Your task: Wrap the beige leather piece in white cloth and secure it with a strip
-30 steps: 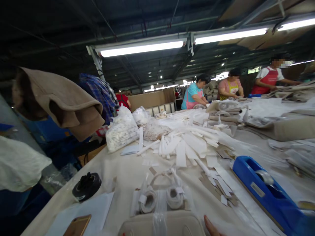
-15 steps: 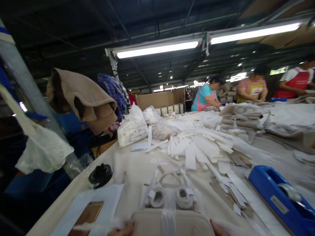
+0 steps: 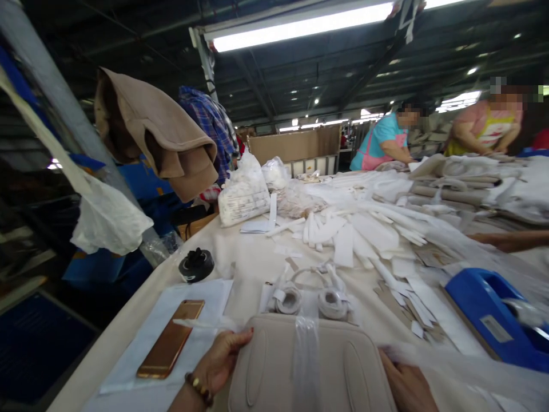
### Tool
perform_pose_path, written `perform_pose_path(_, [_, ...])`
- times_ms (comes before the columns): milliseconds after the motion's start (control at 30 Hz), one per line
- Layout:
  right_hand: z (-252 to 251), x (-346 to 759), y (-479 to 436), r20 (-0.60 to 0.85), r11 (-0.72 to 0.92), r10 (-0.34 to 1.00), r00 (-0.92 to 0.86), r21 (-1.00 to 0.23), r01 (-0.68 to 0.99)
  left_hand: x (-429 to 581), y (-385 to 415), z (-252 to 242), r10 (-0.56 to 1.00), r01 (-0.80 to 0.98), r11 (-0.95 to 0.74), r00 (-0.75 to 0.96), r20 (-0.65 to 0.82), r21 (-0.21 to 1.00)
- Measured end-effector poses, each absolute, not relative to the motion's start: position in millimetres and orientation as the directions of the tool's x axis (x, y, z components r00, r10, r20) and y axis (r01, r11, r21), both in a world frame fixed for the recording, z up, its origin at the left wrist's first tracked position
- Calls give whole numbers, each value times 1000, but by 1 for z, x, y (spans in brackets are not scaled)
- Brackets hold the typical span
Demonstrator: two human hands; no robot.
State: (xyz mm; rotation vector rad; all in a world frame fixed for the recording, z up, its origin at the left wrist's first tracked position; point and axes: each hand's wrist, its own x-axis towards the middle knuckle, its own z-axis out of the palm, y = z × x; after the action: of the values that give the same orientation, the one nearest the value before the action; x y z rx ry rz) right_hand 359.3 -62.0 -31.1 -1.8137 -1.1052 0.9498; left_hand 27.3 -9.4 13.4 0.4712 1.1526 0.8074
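A beige handbag (image 3: 274, 357) stands at the front middle of the table, a clear plastic strip (image 3: 305, 360) running down its face. Wrapped straps in two rolls (image 3: 288, 300) and a thin handle (image 3: 309, 271) lie just behind its top edge. My left hand (image 3: 223, 356), with a bead bracelet at the wrist, grips the bag's left side, thumb along the edge. On the opposite side my right hand (image 3: 405, 377) holds the bag's right edge, its fingers partly hidden. Whitish, filmy wrapping blurs beside each hand.
Left of the bag, a gold phone (image 3: 171, 339) rests on pale sheets (image 3: 128, 357), near a black tape roll (image 3: 196, 265). A blue tape dispenser (image 3: 484, 320) stands right. White strips (image 3: 343, 243) lie behind. A co-worker's forearm (image 3: 510, 240) reaches in; other people work farther back.
The view has tilted down and turned left, so both hands and more of the handbag show. A co-worker's forearm has appeared at the right edge.
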Motion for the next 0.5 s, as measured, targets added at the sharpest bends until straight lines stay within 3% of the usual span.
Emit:
perform_pose_path(200, [7, 335, -69, -406, -377, 857, 318, -914, -150, 24, 0, 26, 662, -306, 741, 188, -725, 597])
perform_pose_path(333, [6, 334, -69, -443, -330, 843, 305, -874, -357, 26, 2, 31, 644, -341, 751, 193, -740, 565])
perform_pose_path(500, [3, 334, -64, -474, -323, 865, 162, -775, -543, 28, 0, 33, 626, -379, 766, 260, -735, 519])
